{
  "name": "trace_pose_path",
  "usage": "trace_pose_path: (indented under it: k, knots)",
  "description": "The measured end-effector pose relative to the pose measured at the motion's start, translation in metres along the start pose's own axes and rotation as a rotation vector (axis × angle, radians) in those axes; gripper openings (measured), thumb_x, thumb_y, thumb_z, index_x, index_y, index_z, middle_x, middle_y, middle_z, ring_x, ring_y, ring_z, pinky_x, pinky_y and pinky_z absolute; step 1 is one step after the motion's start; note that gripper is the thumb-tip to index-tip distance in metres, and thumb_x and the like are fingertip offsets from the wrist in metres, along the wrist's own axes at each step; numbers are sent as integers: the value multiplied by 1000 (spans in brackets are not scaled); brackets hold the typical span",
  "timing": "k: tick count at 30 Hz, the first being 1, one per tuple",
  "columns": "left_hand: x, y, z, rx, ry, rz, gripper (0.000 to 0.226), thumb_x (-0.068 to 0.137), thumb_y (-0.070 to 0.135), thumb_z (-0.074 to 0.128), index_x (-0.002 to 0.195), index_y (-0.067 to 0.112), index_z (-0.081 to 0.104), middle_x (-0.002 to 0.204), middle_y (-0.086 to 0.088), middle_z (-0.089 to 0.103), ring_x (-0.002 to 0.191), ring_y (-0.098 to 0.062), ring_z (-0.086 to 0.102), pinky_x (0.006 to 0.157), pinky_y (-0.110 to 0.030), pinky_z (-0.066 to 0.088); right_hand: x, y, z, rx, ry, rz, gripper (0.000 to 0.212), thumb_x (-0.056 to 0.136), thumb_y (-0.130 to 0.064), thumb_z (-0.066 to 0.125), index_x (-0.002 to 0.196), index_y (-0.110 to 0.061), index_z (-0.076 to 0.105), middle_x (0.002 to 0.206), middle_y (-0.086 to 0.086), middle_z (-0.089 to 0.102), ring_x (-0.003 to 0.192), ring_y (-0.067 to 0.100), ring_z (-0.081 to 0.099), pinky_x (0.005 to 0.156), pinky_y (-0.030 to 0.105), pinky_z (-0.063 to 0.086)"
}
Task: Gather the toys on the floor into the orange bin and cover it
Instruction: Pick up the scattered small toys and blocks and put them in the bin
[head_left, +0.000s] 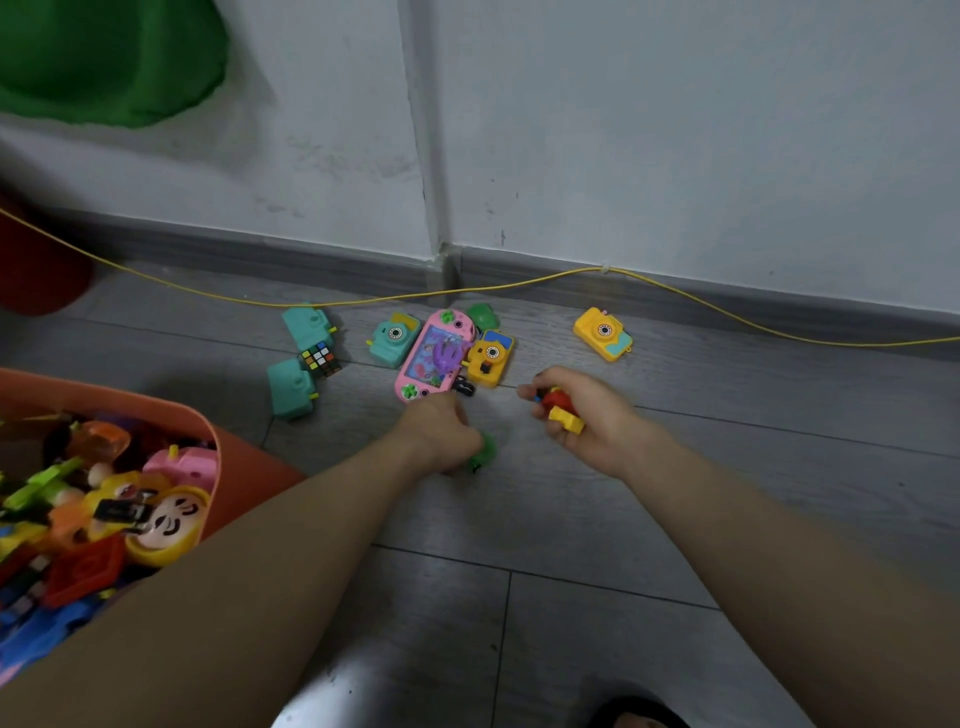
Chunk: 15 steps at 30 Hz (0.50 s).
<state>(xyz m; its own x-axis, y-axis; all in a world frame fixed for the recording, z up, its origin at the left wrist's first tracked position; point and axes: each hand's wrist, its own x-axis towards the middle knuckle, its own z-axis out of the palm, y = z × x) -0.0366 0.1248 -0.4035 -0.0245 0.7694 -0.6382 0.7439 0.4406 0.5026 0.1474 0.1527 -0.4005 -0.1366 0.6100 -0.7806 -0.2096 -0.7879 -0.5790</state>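
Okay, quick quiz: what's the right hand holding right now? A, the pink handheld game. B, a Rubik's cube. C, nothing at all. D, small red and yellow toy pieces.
D: the right hand is closed around red and yellow toy pieces, while the cube and pink game lie on the floor.

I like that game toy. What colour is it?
Pink game toy, seen from the head camera.
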Motion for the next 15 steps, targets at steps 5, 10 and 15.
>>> trace_pose_path:
  k: [5, 10, 15]
  knots:
    - [-5, 4, 5, 412, 12, 194, 28, 85, 28, 64, 108, 15, 54, 106, -7, 59, 95, -23, 59, 83, -40, 56, 13, -23, -17, -70, 126, -84, 10, 90, -14, 64, 85, -16, 56, 68, 2, 54, 54, 10, 53, 36, 18, 35]
    - [-5, 5, 16, 551, 23, 292, 55, 85, 51, 59, 127, 19, 43, 114, -8, 59, 100, -25, 60, 85, -39, 54, 42, -47, -38, -751, 614, -511, 12, 88, -25, 62, 95, -16, 61, 96, 15, 67, 90, 35, 65, 72, 40, 52]
    - [0, 4, 25, 786, 80, 364, 57, 92, 38, 56, 141, 19, 33, 130, -10, 52, 110, -29, 59, 84, -39, 50, 52, -58, -47, -1134, 542, -506, 42, 93, -28, 55, 132, -14, 52, 118, 21, 66, 106, 41, 61, 85, 39, 49]
